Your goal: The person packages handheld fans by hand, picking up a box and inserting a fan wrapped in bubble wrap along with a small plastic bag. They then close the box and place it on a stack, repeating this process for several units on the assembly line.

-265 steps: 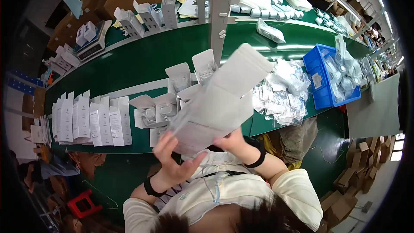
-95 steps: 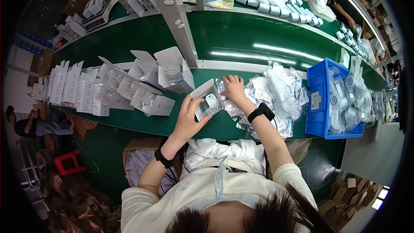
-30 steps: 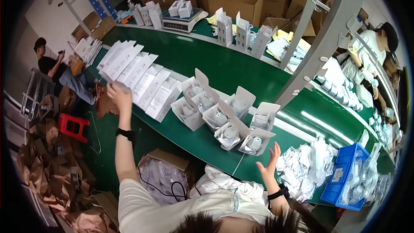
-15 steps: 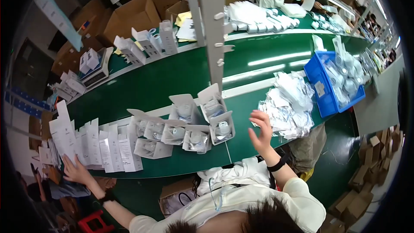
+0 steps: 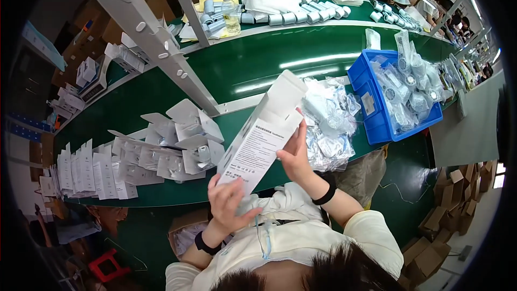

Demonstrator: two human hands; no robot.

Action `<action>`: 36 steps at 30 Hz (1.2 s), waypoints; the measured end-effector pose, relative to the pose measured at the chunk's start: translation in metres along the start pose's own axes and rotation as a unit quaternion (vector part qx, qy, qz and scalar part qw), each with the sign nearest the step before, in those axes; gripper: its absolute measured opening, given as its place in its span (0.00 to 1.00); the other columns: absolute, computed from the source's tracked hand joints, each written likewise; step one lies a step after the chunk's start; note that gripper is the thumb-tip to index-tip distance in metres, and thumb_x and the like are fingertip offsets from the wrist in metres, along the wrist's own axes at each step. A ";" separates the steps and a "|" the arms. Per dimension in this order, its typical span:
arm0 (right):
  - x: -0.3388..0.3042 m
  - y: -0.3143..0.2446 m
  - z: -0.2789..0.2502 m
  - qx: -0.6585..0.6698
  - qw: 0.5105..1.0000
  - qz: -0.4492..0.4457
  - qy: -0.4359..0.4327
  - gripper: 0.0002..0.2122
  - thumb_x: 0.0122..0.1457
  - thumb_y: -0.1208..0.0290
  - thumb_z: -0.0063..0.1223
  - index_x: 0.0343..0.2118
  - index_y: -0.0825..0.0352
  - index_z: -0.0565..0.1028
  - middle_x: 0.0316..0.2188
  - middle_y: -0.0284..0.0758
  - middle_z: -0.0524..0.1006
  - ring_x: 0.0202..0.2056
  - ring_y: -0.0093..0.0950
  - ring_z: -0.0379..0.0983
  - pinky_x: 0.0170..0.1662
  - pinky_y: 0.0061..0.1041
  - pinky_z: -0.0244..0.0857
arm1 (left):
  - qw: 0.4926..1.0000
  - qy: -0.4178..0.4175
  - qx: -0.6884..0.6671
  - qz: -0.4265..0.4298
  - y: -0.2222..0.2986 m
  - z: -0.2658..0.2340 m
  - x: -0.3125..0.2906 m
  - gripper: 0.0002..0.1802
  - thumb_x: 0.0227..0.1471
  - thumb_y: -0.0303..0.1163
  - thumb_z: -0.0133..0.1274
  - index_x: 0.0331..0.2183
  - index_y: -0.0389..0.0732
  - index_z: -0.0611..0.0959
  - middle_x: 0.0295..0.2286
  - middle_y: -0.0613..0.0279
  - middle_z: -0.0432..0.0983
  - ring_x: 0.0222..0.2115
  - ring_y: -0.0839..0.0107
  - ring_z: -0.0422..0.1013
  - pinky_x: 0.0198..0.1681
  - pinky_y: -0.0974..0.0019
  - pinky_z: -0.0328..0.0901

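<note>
A tall white printed carton (image 5: 262, 139) is held up at a slant in front of me, its top flap standing open. My left hand (image 5: 229, 203) grips its lower end, fingers on the printed face. Along its right edge, near the top, my right hand (image 5: 295, 153) is closed on it. To the left on the bench stand several open white boxes (image 5: 202, 156) with clear-bagged parts inside. Beyond them is a row of flattened-looking white cartons (image 5: 102, 172) standing upright. Just past my right hand lies a heap of clear plastic bags (image 5: 331, 124) with white and blue contents.
A blue bin (image 5: 371, 110) full of bagged parts stands at the right. A grey metal post (image 5: 156, 37) rises at the bench's middle. Across the green bench (image 5: 242, 56) lie grey cylindrical parts (image 5: 301, 16). Other people work at the far side. Brown cardboard boxes (image 5: 455, 205) fill the right floor.
My left hand has brought a white carton from the left row to the middle. The right hand, raised and empty before, now holds it too. The view has shifted.
</note>
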State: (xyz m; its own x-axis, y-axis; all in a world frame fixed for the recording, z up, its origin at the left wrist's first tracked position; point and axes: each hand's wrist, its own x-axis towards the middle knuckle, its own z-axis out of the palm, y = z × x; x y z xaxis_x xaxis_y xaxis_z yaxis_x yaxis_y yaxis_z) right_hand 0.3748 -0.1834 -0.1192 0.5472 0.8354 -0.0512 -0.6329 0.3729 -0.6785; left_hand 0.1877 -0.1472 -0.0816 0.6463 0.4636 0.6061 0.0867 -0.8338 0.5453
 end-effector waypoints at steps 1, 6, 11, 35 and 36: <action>0.003 -0.010 -0.015 -0.094 0.992 -0.028 -0.083 0.46 0.37 0.75 0.60 0.57 0.57 0.39 0.53 0.36 0.50 0.54 0.33 0.50 0.53 0.35 0.50 | 1.000 0.003 0.004 -0.008 0.000 0.011 0.009 0.35 0.33 0.34 0.60 0.46 0.45 0.67 0.44 0.60 0.63 0.44 0.64 0.57 0.51 0.45 0.48; 0.045 -0.053 -0.077 -0.413 0.864 -0.011 -0.287 0.39 0.37 0.72 0.61 0.55 0.61 0.51 0.48 0.38 0.62 0.51 0.37 0.56 0.52 0.33 0.52 | 0.863 -0.039 -0.390 -0.320 -0.024 0.060 0.056 0.57 0.28 0.34 0.65 0.55 0.46 0.45 0.50 0.52 0.50 0.49 0.57 0.55 0.50 0.56 0.53; 0.138 -0.059 -0.164 -0.878 0.478 0.012 -0.009 0.26 0.34 0.69 0.61 0.40 0.69 0.67 0.36 0.44 0.69 0.38 0.42 0.65 0.41 0.33 0.62 | 0.925 0.066 -0.241 -0.285 -0.049 0.088 0.034 0.50 0.29 0.31 0.63 0.52 0.44 0.52 0.48 0.48 0.51 0.49 0.53 0.54 0.49 0.59 0.55; 0.045 -0.005 0.004 -0.503 0.777 -0.362 -0.111 0.18 0.43 0.74 0.54 0.40 0.63 0.67 0.39 0.39 0.66 0.42 0.36 0.60 0.47 0.33 0.53 | 0.935 0.199 -0.099 -0.276 -0.080 0.146 -0.030 0.41 0.27 0.29 0.66 0.37 0.42 0.52 0.47 0.40 0.51 0.46 0.52 0.59 0.46 0.60 0.56; 0.042 -0.011 0.005 -0.594 0.683 -0.365 -0.217 0.16 0.42 0.72 0.55 0.38 0.62 0.70 0.40 0.39 0.66 0.43 0.39 0.59 0.48 0.36 0.52 | 0.948 0.177 -0.088 -0.249 -0.080 0.143 -0.032 0.41 0.27 0.29 0.67 0.36 0.42 0.53 0.47 0.40 0.51 0.46 0.52 0.58 0.47 0.60 0.55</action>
State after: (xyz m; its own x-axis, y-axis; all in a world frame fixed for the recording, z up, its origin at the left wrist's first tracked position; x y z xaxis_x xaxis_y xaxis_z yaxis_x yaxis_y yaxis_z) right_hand 0.4021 -0.1502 -0.1104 0.1027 0.7387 0.6662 0.7543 0.3788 -0.5362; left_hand 0.2684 -0.1382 -0.2276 0.2601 0.8846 0.3871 0.1667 -0.4360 0.8843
